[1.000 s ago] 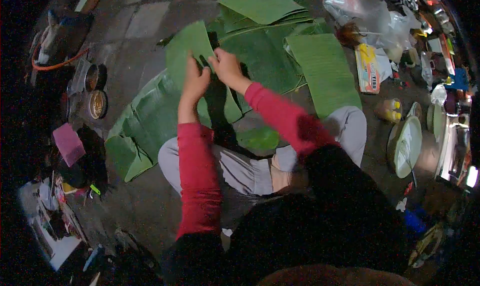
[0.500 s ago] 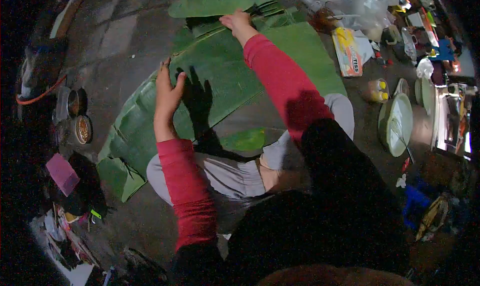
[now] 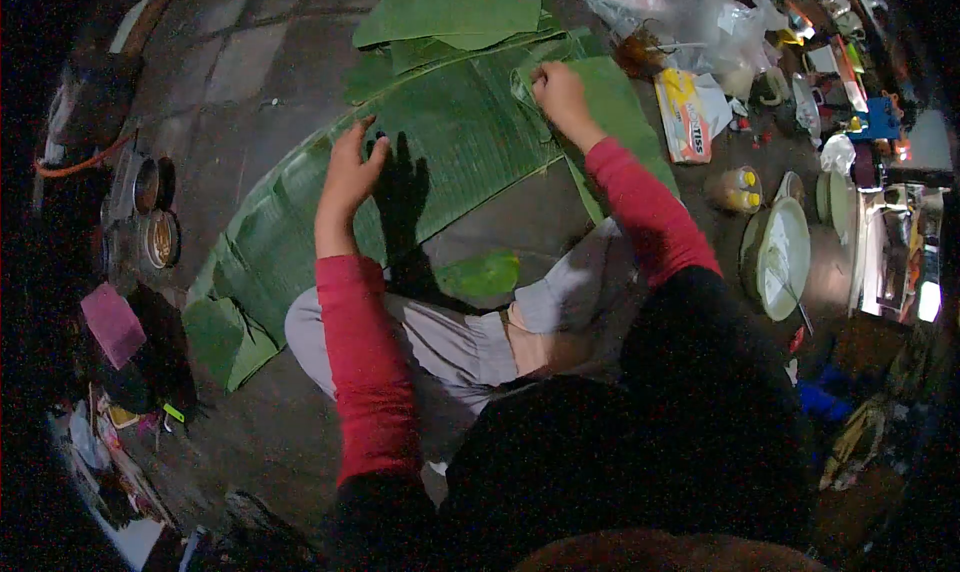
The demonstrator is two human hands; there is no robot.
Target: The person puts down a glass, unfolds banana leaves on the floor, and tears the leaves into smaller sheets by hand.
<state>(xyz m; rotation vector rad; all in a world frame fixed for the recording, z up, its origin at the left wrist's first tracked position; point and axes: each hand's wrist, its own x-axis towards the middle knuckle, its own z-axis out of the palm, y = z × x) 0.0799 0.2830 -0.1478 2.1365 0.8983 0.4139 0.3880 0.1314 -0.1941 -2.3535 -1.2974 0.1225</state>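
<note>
A long green banana leaf [image 3: 450,137] lies across the floor in front of my crossed legs. At its right end, my right hand [image 3: 565,102] is closed, its bent fingers gripping the leaf's edge. My left hand [image 3: 350,172] hovers open over the left part of the leaf, thumb and fingers apart, casting a shadow on it. Beyond are more cut banana leaf pieces [image 3: 455,7], lying over one another. A small leaf piece [image 3: 478,274] rests between my legs. The long leaf's left end is folded over near my left knee.
To the right stand a green basin [image 3: 785,262] with a whisk, yellow-capped bottles [image 3: 742,192], a tissue pack [image 3: 686,117] and clear plastic bags [image 3: 690,22]. Small bowls [image 3: 160,239] and a pink box-like object [image 3: 113,324] are on the left.
My right hand has come back from the far leaf pieces to the long leaf's right end and closed on its edge. My left hand stays open, shifted slightly.
</note>
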